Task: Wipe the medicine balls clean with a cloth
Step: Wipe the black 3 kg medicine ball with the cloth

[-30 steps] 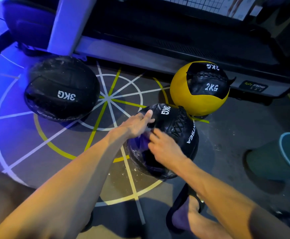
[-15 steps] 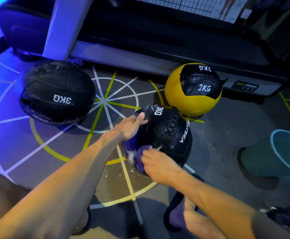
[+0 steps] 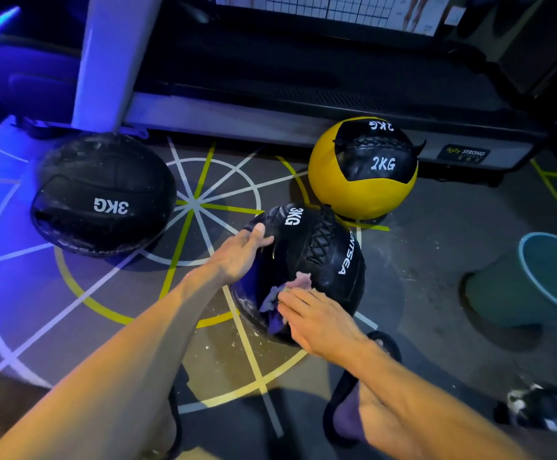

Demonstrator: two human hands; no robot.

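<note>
— Far left?
— A black medicine ball marked 3KG [image 3: 103, 197], dusted white along its top, resting on the floor [image 3: 436, 247] over white and yellow painted lines [image 3: 192, 202]. Well apart from both hands. Behind it, a pale upright post [image 3: 104, 58] under blue light.

— Middle?
— A second black ball [image 3: 316, 257], lettered 3KG and laced down one seam, sitting on the floor just in front of the yellow one. Left hand [image 3: 240, 257] laid on its upper left side, fingers nearly straight, thumb up by the 3KG lettering; nothing curled inside that grip, simply resting against the leather. White smears low on the ball's left flank.

— And the cloth?
— A small purplish cloth [image 3: 278, 302], bunched against the ball's near face. Right hand [image 3: 320, 318] pressing it there, fingers [image 3: 292, 295] stretched flat over the fabric; hard to tell whether the thumb pinches it underneath.

— Further right?
— A yellow and black ball marked 2KG [image 3: 363, 167], beside the base of a dark machine [image 3: 303, 78] with a small label. Appears to touch or nearly touch the middle ball.

— Far right?
— A teal bucket [image 3: 535, 280] with a light blue rim, on the floor, apart from the balls. Lower down, a foot in a dark sandal [image 3: 363, 410], and a dark bundle [image 3: 542, 410] near the corner.
</note>
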